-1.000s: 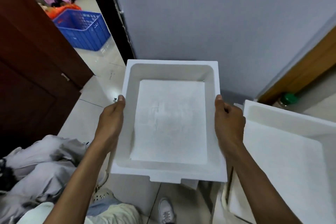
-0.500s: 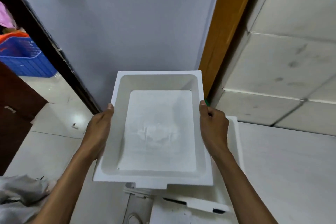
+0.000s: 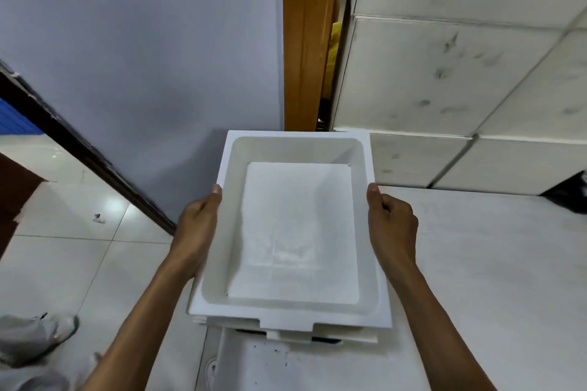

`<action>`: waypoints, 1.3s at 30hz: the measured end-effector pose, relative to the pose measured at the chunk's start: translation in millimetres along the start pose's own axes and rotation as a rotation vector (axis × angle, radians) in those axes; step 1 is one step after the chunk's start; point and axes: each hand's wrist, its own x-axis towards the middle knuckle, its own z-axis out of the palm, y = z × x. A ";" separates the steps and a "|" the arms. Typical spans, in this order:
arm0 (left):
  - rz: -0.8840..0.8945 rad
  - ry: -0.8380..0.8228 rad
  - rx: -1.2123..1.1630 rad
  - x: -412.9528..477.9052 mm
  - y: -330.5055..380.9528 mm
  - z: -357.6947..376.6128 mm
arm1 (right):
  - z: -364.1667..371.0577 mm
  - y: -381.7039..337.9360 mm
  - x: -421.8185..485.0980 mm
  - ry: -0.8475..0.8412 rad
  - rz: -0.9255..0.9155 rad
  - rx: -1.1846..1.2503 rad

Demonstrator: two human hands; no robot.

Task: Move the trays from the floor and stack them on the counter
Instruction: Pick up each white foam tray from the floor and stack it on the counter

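Observation:
I hold a white foam tray [image 3: 295, 225] level in front of me, open side up. My left hand [image 3: 198, 228] grips its left rim and my right hand [image 3: 392, 228] grips its right rim, thumbs on top. The tray hovers just over another white tray [image 3: 320, 337] that lies on the left end of the white counter [image 3: 495, 279]. Only the front edge of that lower tray shows beneath the held one. Whether the two trays touch I cannot tell.
A grey wall and an orange-brown door frame [image 3: 301, 38] rise behind the tray. White tiled wall [image 3: 444, 73] backs the counter. A dark object [image 3: 568, 194] sits at the counter's far right. Pale floor tiles [image 3: 63, 247] and grey cloth [image 3: 31, 340] lie to the left.
I have carried the tray to the right and forward, from over the floor to above the tray on the counter. The view has swung right; the blue crate is nearly out of sight.

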 end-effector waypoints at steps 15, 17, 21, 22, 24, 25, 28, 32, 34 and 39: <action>-0.063 0.050 -0.009 5.0 -23.9 27.1 | 21.1 33.2 13.6 -0.022 0.029 -0.063; -0.075 0.043 -0.008 5.0 -28.6 24.5 | 21.1 33.9 10.9 -0.018 0.024 -0.070; -0.114 0.027 0.011 0.6 -35.0 20.3 | 20.5 37.3 0.2 -0.015 0.037 -0.069; -0.114 0.029 0.016 -0.9 -35.9 19.5 | 20.5 38.3 -2.9 -0.014 0.039 -0.067; -0.118 0.028 0.018 -3.4 -36.0 17.8 | 20.0 39.2 -7.5 -0.009 0.042 -0.075; -0.124 0.019 0.020 -4.8 -35.6 17.2 | 18.9 39.4 -9.3 -0.007 0.050 -0.081; -0.134 -0.011 0.028 -8.0 -34.6 17.1 | 16.9 42.3 -12.1 -0.003 0.084 -0.094; -0.137 0.018 0.073 -7.8 -33.6 22.4 | 20.9 49.0 -9.5 0.007 0.109 -0.086; -0.109 0.052 0.089 -8.8 -37.2 24.8 | 23.6 52.5 -8.0 0.016 0.096 -0.085; -0.019 0.104 0.071 -9.9 -49.9 31.3 | 28.9 58.1 -8.6 0.069 0.036 -0.090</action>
